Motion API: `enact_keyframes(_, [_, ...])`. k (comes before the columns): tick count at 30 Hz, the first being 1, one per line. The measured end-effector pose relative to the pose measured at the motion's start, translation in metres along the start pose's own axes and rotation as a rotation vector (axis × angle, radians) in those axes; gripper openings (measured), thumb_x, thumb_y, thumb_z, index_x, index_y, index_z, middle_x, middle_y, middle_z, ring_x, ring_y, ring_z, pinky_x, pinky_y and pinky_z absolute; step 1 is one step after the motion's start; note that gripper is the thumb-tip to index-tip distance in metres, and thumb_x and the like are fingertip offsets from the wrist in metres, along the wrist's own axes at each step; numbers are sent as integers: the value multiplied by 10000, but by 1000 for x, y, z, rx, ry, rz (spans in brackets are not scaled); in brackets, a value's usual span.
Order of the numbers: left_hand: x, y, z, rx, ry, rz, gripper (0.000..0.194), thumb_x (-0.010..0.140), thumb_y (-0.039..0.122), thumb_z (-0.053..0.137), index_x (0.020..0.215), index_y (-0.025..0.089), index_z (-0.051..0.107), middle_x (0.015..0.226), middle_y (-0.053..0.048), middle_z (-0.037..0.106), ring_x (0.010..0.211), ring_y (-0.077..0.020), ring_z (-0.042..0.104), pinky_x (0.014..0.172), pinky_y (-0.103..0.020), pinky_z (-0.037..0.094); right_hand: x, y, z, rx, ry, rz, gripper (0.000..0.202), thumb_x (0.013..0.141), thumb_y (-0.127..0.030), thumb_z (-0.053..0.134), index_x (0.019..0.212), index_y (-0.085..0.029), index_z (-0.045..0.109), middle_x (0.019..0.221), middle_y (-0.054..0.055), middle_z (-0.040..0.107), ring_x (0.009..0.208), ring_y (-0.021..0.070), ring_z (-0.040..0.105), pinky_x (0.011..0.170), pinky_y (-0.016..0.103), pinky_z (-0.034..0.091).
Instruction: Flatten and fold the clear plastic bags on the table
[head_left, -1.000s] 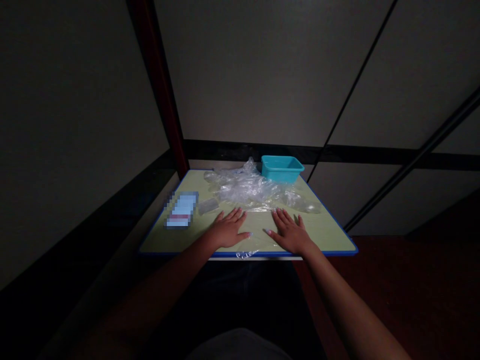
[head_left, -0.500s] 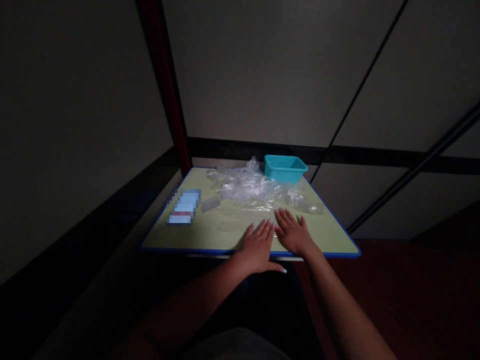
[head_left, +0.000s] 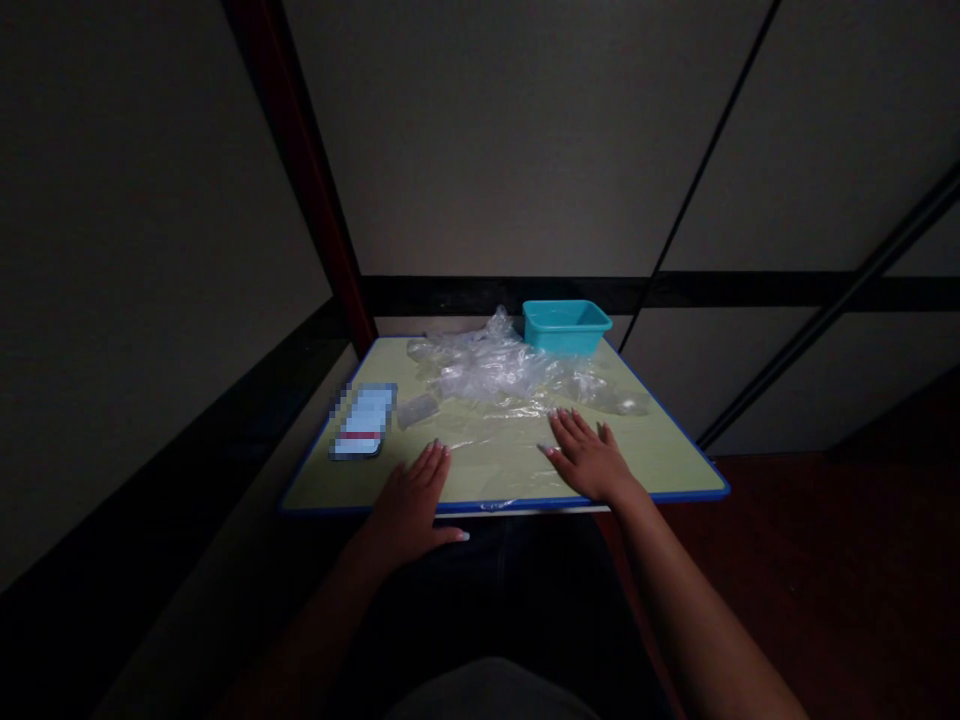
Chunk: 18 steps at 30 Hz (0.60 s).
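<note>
My left hand (head_left: 412, 500) lies at the table's front edge with its fingers stretched out and its thumb apart, holding nothing. On the right, my right hand (head_left: 585, 458) rests flat with spread fingers on a clear plastic sheet or bag (head_left: 499, 455). This flattened film runs between the two hands and reaches over the front edge. Behind it lies a crumpled heap of clear plastic bags (head_left: 487, 372), stretching across the table's back half. Whether the flat film joins the heap, I cannot tell.
A pale yellow table (head_left: 322, 490) with a blue rim holds everything. At its back right stands a turquoise plastic basket (head_left: 566, 340). A phone (head_left: 365, 422) with a lit screen lies at the left, beside a small greyish plastic piece (head_left: 418, 411). Wall panels (head_left: 487, 150) rise behind.
My left hand has slid left across the film, away from my right hand. The right hand has stayed nearly in place, its thumb now showing. The camera view has shifted slightly.
</note>
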<state>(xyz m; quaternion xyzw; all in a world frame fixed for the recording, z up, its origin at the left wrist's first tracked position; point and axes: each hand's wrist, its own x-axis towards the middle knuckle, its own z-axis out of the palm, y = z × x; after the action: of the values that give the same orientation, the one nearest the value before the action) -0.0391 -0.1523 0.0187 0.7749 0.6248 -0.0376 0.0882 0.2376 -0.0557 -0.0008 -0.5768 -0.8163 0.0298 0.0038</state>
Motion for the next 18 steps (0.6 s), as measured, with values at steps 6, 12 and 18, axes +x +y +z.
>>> enact_keyframes(6, [9, 38, -20, -111, 81, 111, 924, 829, 703, 410, 1504, 124, 160, 1573, -161, 61, 1453, -298, 34, 1143, -537, 122, -1, -1, -1, 26, 6, 7, 634, 959, -506, 205, 1508, -191, 166, 1572, 41, 122, 1451, 208, 93, 1132, 563, 102])
enact_keyframes(12, [81, 93, -22, -207, 10, 441, 790, 920, 659, 196, 1514, 144, 120, 1579, -106, 52, 1461, -231, 27, 1153, -500, 119, 1, 2, 3, -21, -7, -35, 659, 945, -441, 269, 1501, -99, 176, 1568, 104, 134, 1450, 209, 97, 1137, 515, 141])
enact_keyframes(18, [120, 86, -3, -152, 78, 418, 663, 963, 569, 189, 1512, 202, 136, 1579, -56, 136, 1455, -196, 124, 1154, -500, 120, 2, 2, 5, -32, 0, -28, 656, 922, -390, 307, 1504, -112, 181, 1568, 107, 133, 1449, 216, 106, 1140, 515, 116])
